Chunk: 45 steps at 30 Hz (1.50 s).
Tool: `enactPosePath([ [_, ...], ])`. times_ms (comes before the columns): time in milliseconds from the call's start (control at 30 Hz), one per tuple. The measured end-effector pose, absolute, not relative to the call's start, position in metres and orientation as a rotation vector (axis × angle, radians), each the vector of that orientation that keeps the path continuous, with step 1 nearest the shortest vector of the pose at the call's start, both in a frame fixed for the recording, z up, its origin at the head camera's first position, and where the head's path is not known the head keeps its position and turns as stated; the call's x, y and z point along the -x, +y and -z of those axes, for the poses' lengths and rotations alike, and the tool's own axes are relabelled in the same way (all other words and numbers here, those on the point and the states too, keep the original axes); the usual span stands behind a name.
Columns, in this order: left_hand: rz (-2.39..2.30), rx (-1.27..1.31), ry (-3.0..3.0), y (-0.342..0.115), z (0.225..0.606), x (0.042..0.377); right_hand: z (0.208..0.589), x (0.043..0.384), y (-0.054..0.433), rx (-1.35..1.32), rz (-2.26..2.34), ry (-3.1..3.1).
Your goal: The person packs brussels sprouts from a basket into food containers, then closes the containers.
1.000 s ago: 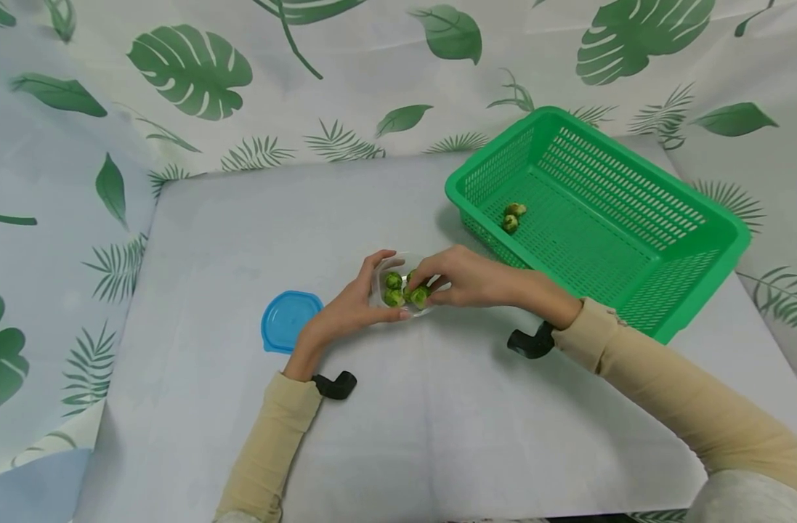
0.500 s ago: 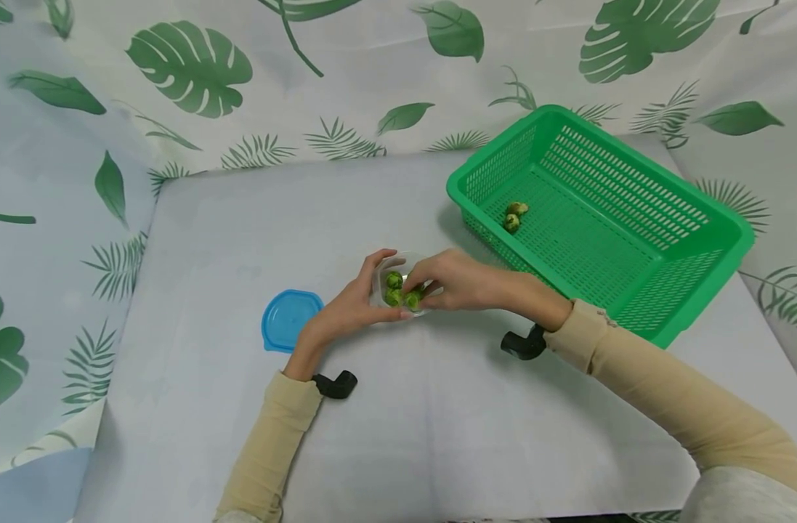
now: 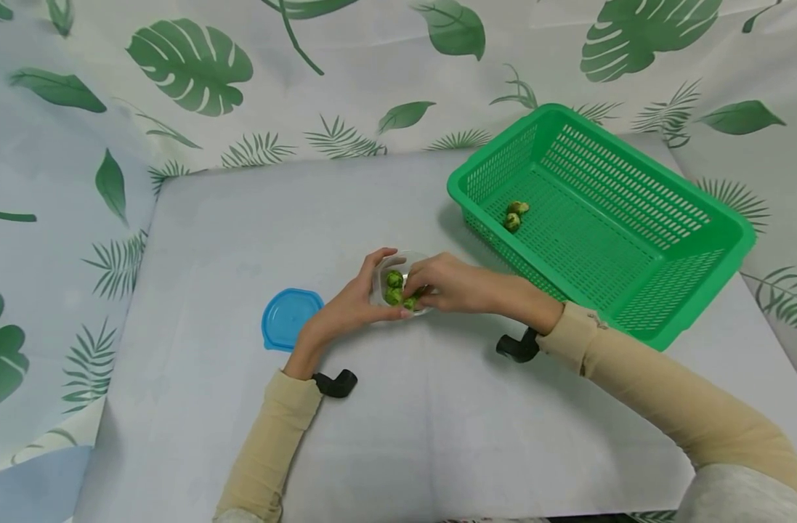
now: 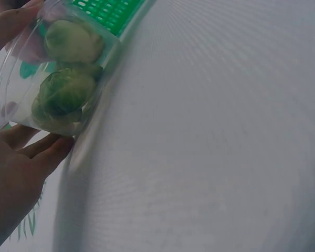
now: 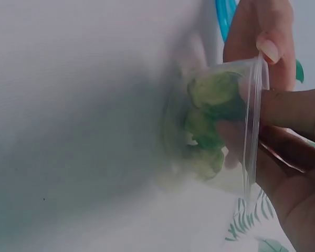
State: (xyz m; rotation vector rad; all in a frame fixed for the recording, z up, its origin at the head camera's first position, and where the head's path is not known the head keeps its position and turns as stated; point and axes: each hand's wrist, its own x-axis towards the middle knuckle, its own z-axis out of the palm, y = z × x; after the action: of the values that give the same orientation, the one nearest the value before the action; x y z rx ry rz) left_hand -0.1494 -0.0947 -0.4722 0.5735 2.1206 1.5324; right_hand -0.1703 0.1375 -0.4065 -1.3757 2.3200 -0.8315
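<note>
My left hand (image 3: 351, 305) grips the clear container (image 3: 402, 258) near the blue lid (image 3: 290, 319); inside it, my right hand (image 3: 460, 283) pinches a Brussels sprout (image 3: 409, 303).

The head view is bright, with soft shadow beside the green rectangular plastic basket (image 3: 588, 225). The wrist views are dimmer and hazy; in the right one, the transparent plastic cup (image 5: 236, 181) has a blurred base.
</note>
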Motion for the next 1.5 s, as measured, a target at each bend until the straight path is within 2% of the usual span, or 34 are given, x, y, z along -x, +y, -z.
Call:
enactPosePath([
  [433, -1.526, -0.546, 2.109, -0.094, 0.472, 0.149, 0.408, 0.162, 0.126, 1.400, 0.673, 2.448],
  [1500, -1.525, -0.551, 2.117, -0.096, 0.472, 0.149, 0.409, 0.163, 0.128, 1.387, 0.692, 2.441],
])
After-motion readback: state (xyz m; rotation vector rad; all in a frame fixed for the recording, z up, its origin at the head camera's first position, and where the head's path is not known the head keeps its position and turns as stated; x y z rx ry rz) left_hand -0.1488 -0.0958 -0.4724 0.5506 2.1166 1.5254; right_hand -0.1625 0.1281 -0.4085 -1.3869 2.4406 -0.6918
